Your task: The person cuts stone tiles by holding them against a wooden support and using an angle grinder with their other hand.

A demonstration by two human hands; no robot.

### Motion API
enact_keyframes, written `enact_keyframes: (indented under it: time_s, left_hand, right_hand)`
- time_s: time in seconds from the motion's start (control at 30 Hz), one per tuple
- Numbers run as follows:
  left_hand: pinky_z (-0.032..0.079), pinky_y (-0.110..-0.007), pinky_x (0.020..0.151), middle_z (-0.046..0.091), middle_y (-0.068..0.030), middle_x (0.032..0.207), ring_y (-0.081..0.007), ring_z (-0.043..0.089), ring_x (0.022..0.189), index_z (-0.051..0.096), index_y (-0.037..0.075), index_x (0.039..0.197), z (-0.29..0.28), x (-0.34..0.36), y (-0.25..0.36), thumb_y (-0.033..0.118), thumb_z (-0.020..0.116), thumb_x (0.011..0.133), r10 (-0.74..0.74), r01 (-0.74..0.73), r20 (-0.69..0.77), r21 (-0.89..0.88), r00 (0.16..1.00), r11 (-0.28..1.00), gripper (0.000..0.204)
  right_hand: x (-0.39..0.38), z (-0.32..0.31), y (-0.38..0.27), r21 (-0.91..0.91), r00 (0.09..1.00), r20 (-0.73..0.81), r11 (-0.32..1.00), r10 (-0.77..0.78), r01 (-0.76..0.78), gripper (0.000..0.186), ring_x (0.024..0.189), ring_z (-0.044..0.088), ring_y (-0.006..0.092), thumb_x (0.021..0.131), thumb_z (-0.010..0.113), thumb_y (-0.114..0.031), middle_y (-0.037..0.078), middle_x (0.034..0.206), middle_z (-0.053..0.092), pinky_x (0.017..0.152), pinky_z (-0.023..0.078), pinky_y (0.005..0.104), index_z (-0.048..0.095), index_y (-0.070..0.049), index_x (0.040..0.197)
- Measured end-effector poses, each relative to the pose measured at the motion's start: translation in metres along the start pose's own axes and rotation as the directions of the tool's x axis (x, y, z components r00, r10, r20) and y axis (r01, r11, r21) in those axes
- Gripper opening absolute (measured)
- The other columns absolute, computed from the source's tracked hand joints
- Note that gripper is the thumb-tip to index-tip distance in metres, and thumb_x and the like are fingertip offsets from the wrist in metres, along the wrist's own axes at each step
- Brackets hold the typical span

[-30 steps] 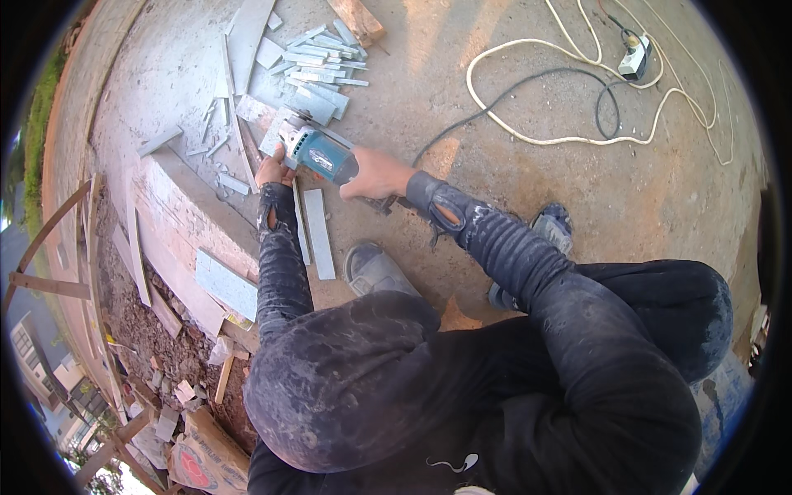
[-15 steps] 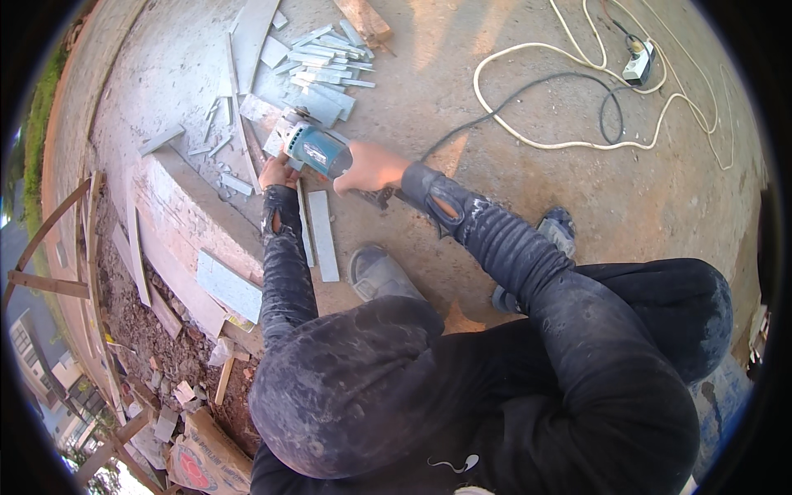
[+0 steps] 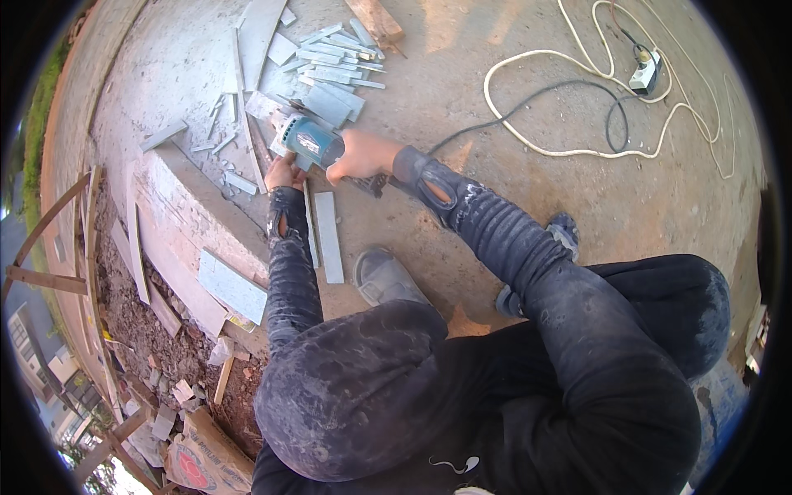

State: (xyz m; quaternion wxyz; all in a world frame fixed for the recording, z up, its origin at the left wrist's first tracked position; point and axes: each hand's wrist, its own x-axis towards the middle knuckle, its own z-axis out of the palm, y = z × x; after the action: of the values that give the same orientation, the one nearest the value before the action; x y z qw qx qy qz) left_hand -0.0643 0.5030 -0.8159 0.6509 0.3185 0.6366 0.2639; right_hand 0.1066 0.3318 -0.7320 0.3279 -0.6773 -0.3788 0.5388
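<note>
My right hand (image 3: 359,153) grips a teal angle grinder (image 3: 309,140) by its rear body, with the disc end pointing up and left over pale stone offcuts. Just below the grinder's head, my left hand (image 3: 285,172) has its fingers curled on a small pale stone piece (image 3: 302,161); the exact cutting contact is hidden. Beside my left wrist lie long, narrow tile strips (image 3: 328,238). A pile of cut stone strips (image 3: 328,56) is above the grinder, and a larger tile (image 3: 231,285) rests left of my left forearm.
A power strip (image 3: 643,76) with looped white and black cords lies at upper right. A wooden board (image 3: 375,25) is beyond the pile. At left are a concrete ledge (image 3: 198,202), wooden stakes (image 3: 49,279), rubble and a paper sack (image 3: 206,458). My feet are on the concrete (image 3: 511,206).
The view has shifted slightly, moving the ground rightward in frame. The grinder and my right hand have moved a little up and left across the ground.
</note>
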Motion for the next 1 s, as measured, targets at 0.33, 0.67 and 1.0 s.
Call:
enact_keyframes:
  time_s: [0.33,0.67,1.0]
  left_hand:
    - [0.051,-0.041,0.092,0.061,-0.0059,0.115,-0.0222,0.061,0.107,0.047,0.007,0.129,-0.002,-0.016,0.0,0.017,0.065,0.095,-0.006,0.015,0.146,-0.058,0.989,0.998,0.04]
    - [0.052,-0.039,0.093,0.064,-0.0061,0.114,-0.0197,0.063,0.106,0.057,0.003,0.12,-0.013,-0.031,-0.011,0.009,0.06,0.097,0.196,-0.083,0.396,-0.285,0.897,0.955,0.024]
    - [0.052,-0.035,0.092,0.066,-0.0052,0.112,-0.0175,0.064,0.104,0.059,0.004,0.117,-0.051,-0.068,0.039,0.011,0.061,0.096,0.255,-0.177,0.271,-0.28,0.928,0.944,0.022]
  right_hand:
    - [0.002,-0.017,0.001,0.108,0.995,-0.093,0.992,-0.047,0.057,0.054,0.074,0.064,0.022,0.058,0.078,-0.031,0.013,0.085,0.067,0.068,0.051,0.0317,0.064,0.004,0.095]
    - [-0.044,-0.088,-0.008,0.29,0.941,-0.326,0.938,-0.088,0.188,0.035,0.065,0.057,0.0118,0.068,0.076,-0.022,0.003,0.078,0.062,0.059,0.047,0.0268,0.064,-0.002,0.093]
    - [-0.064,-0.101,-0.014,0.3,0.951,-0.304,0.941,-0.06,0.155,0.037,0.062,0.06,0.0117,0.073,0.073,-0.02,0.004,0.079,0.062,0.056,0.049,0.0247,0.059,-0.001,0.102]
